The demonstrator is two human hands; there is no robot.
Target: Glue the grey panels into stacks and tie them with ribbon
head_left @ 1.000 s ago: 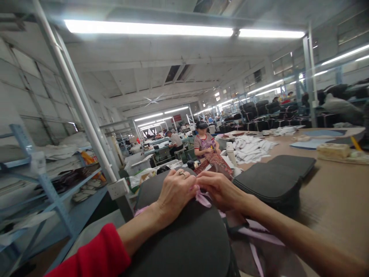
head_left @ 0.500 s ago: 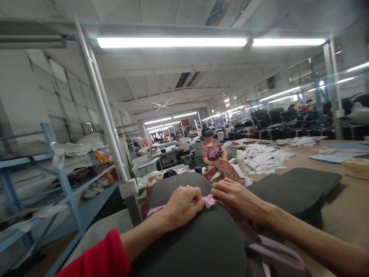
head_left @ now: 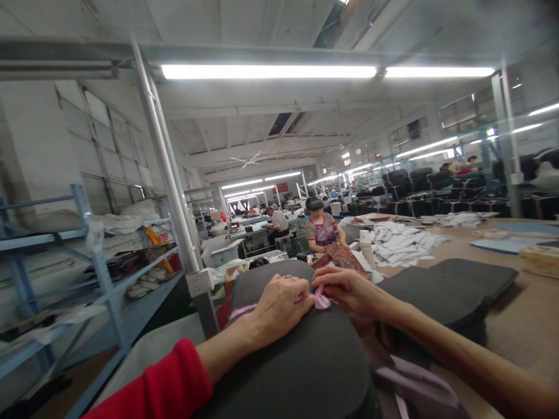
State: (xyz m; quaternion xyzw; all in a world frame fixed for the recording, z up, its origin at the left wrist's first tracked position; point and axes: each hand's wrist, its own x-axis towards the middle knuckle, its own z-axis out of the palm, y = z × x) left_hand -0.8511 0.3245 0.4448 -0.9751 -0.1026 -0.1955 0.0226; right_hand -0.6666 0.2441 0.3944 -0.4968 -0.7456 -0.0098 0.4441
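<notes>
A pink fabric strip (head_left: pixel 322 299) lies across a stack of dark grey padded pieces (head_left: pixel 297 361) in front of me, gathered into a small loop or knot on top. My left hand (head_left: pixel 282 305) is closed on the strip at the left of the knot, a ring on one finger. From the right, my right hand (head_left: pixel 345 288) pinches the strip just beside the knot. Both hands nearly touch. The fingertips are partly hidden behind the knuckles and fabric.
More dark grey pads (head_left: pixel 454 285) lie on the brown table (head_left: pixel 533 308) at the right. Behind them are white pieces (head_left: pixel 406 241) and a bottle (head_left: pixel 365 247). A seated person (head_left: pixel 323 230) handles patterned material. A metal post (head_left: pixel 168 157) and blue shelving (head_left: pixel 102 285) stand left.
My right hand has shifted slightly left, its fingers now closer over the pink knot. My left hand has turned a little. The view has moved slightly.
</notes>
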